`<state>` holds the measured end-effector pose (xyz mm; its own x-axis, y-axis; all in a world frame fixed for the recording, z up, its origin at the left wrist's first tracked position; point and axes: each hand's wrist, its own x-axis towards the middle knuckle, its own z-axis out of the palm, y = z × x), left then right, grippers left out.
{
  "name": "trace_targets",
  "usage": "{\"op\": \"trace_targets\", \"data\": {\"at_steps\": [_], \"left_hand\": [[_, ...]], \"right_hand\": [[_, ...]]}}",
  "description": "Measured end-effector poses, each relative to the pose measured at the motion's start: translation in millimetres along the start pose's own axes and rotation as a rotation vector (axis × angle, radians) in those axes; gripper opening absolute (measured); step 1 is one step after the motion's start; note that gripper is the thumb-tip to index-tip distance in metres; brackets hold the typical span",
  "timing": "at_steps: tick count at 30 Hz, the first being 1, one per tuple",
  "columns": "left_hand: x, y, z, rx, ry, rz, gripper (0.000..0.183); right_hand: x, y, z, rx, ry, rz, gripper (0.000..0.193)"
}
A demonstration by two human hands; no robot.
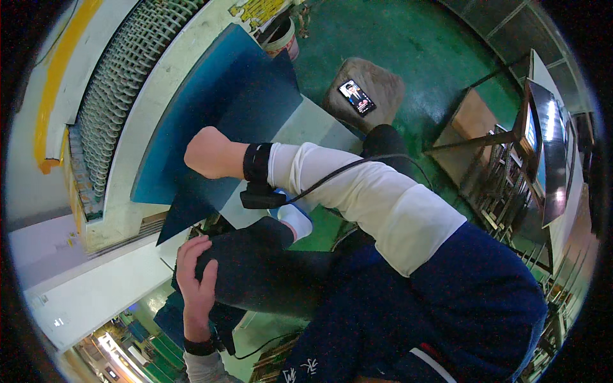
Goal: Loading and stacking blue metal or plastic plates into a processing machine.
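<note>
My right hand (214, 153) hangs over a dark blue sheet or panel (217, 96) that lies on the pale edge of a machine. Its back faces up and its fingers curl under, so anything in them is hidden. A black strap with a small black box (263, 196) circles that wrist, and a cable runs from it along the white sleeve. Beside my bent knee (255, 262), my left hand (195, 274) rests with fingers together and thumb apart; nothing shows in it. The left wrist also wears a dark strap.
On the left, a machine carries a belt of coiled metal links (128, 83). A padded stool (377, 83) holds a lit phone (356, 97). A bucket (281, 38) stands at the back. Framed panels and a metal rack (511, 166) are on the right. The floor is green (421, 38).
</note>
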<state>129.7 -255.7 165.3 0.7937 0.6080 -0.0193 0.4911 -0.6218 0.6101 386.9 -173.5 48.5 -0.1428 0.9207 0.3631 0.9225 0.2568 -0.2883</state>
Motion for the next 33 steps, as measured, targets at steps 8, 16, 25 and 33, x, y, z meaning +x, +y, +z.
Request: {"op": "trace_targets", "data": {"at_steps": [8,16,25,33], "left_hand": [[7.2,12.7,4.0,0.17,-0.024,0.073,0.025],[3.2,6.4,6.8,0.147,-0.012,0.031,0.026],[3.3,2.2,-1.3,0.152,0.038,0.095,0.026],[-1.0,-8.6,-3.1,0.098,0.071,0.097,0.028]], "right_hand": [[-7.7,-3.8,-25.2,0.025,0.032,0.024,0.005],[-0.5,-10.1,-112.5,0.501,0.322,0.309,0.028],[37.6,9.5,-87.6,1.785,0.296,0.192,0.032],[59.1,27.1,-54.2,2.042,0.306,0.536,0.017]]}}
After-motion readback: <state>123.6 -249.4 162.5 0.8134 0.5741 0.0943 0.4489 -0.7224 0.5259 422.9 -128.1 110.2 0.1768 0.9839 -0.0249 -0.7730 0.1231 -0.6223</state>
